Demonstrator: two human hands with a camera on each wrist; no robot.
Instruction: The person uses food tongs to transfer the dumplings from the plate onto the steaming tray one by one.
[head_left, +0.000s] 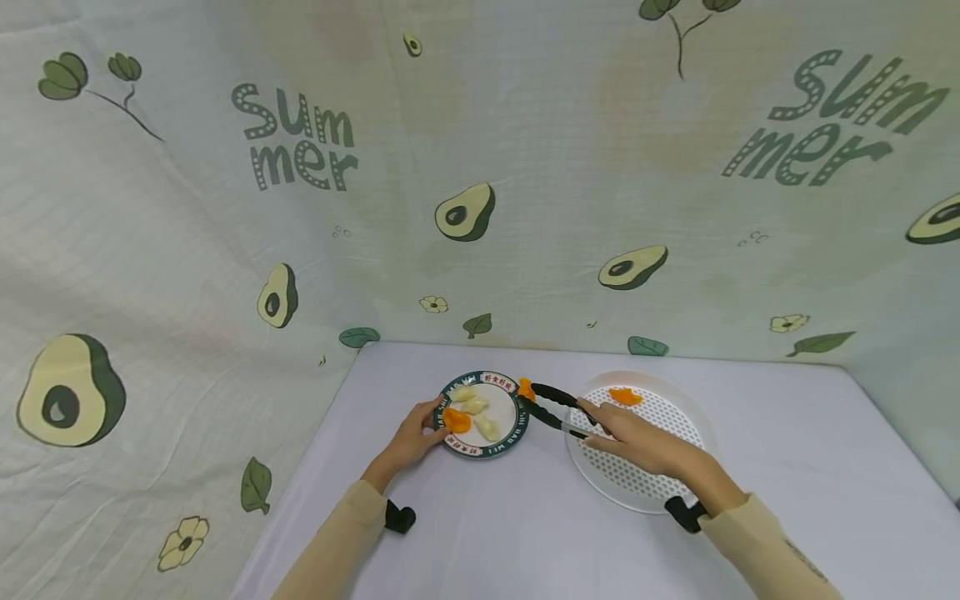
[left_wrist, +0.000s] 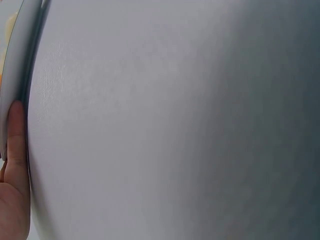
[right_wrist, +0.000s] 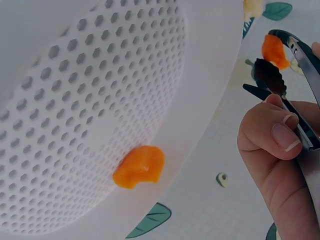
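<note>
My left hand (head_left: 411, 437) grips the left rim of a round plate (head_left: 513, 438) with a dark green patterned border. One orange dumpling (head_left: 457, 420) and several pale yellow dumplings (head_left: 487, 428) lie on the plate. In the left wrist view a finger (left_wrist: 16, 135) runs against the plate's underside. My right hand (head_left: 637, 437) holds metal tongs (head_left: 551, 419) with black tips pointing left. Between the tips, close by the plate's right rim, is another orange dumpling (right_wrist: 274, 51). Below the right hand stands a white perforated round tray (head_left: 693, 412).
A single orange dumpling (right_wrist: 140, 166) lies in the perforated tray, near its far wall. Both stand on a white-covered table (head_left: 525, 533). Behind and at the sides hangs a cloth (head_left: 540, 150) printed with avocados and leaves.
</note>
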